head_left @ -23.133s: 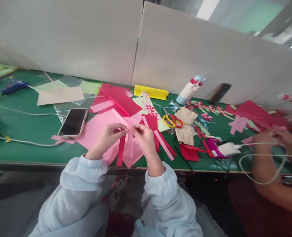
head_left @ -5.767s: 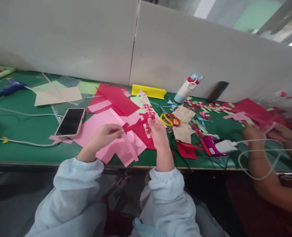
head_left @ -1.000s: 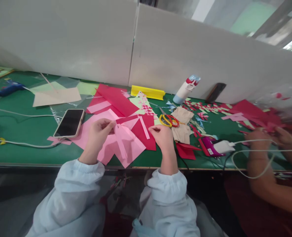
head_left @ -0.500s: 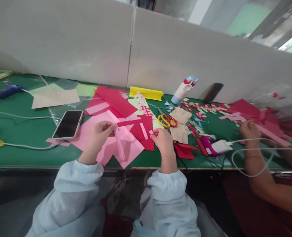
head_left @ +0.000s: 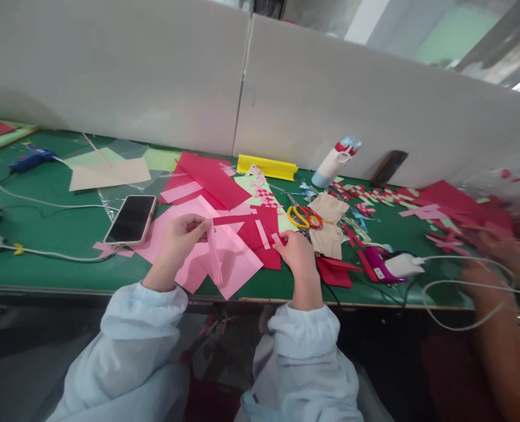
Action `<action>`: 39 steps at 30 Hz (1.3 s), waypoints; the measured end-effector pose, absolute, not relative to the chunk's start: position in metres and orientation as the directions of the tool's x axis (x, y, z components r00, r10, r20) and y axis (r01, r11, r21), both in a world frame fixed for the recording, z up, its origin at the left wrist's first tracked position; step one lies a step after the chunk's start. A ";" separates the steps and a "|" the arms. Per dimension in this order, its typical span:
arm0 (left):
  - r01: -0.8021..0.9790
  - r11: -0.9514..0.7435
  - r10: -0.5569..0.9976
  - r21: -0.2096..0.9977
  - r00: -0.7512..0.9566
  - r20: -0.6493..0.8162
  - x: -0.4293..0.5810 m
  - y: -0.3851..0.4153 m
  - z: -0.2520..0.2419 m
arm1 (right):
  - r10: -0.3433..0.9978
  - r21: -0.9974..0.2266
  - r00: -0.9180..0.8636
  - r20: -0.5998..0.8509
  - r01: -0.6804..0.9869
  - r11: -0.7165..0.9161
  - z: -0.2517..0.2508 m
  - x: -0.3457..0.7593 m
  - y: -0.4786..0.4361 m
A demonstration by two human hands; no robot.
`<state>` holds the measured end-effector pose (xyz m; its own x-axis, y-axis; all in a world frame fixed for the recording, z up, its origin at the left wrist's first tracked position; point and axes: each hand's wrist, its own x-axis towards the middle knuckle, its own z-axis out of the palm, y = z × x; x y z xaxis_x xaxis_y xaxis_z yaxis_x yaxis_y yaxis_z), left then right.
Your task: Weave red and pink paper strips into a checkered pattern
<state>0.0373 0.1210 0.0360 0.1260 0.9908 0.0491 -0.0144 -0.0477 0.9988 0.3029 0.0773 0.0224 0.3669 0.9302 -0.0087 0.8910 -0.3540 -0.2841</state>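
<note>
Pinched in left grip (head_left: 181, 237), pink strip (head_left: 215, 261); right grip (head_left: 297, 253) touches red paper (head_left: 252, 233).

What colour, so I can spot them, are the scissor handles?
One yellow, one red: the scissor handles, head view.

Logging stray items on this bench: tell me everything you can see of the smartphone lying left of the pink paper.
The smartphone is a slim rectangle with a dark, unlit screen facing up and a pale rim, perhaps a case. It lies flat and askew on the green table, with its right edge against the pink sheet and its near end by a pink scrap. The left hand is close but apart from it. A white cable runs in front.
</note>
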 end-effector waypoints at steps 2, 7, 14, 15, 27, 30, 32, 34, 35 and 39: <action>-0.022 -0.044 0.992 0.999 0.121 0.047 0.036 0.121 0.037 | 0.931 -0.257 0.364 0.010 0.901 -0.349 0.022 0.302 0.077; -0.018 -0.040 0.992 0.999 0.119 0.042 0.033 0.120 0.040 | 0.934 -0.176 0.357 0.032 0.922 -0.346 0.021 0.299 0.078; -0.002 -0.054 0.994 0.999 0.095 0.054 0.027 0.118 0.044 | 0.937 -0.175 0.346 0.038 0.926 -0.335 0.017 0.295 0.081; -0.001 -0.056 0.994 0.998 0.090 0.056 0.027 0.118 0.045 | 0.938 -0.174 0.345 0.040 0.927 -0.333 0.016 0.295 0.082; -0.003 -0.055 0.995 0.998 0.078 0.055 0.019 0.117 0.046 | 0.939 -0.441 0.326 0.108 0.863 -0.249 0.036 0.283 0.076; -0.009 -0.058 0.995 0.998 0.081 0.058 0.018 0.118 0.046 | 0.934 -0.492 0.336 0.117 0.837 -0.239 0.041 0.280 0.075; -0.008 -0.060 0.995 0.998 0.080 0.061 0.017 0.118 0.045 | 0.931 -0.522 0.340 0.132 0.823 -0.226 0.041 0.279 0.076; -0.002 -0.065 0.995 0.998 0.080 0.065 0.016 0.119 0.044 | 0.926 -0.537 0.345 0.156 0.816 -0.214 0.040 0.279 0.077; 0.001 -0.069 0.994 0.998 0.080 0.068 0.016 0.119 0.044 | 0.920 -0.541 0.351 0.172 0.815 -0.210 0.039 0.279 0.077; 0.011 -0.077 0.993 0.997 0.088 0.076 0.016 0.120 0.043 | 0.888 -0.591 0.379 0.260 0.790 -0.164 0.032 0.281 0.080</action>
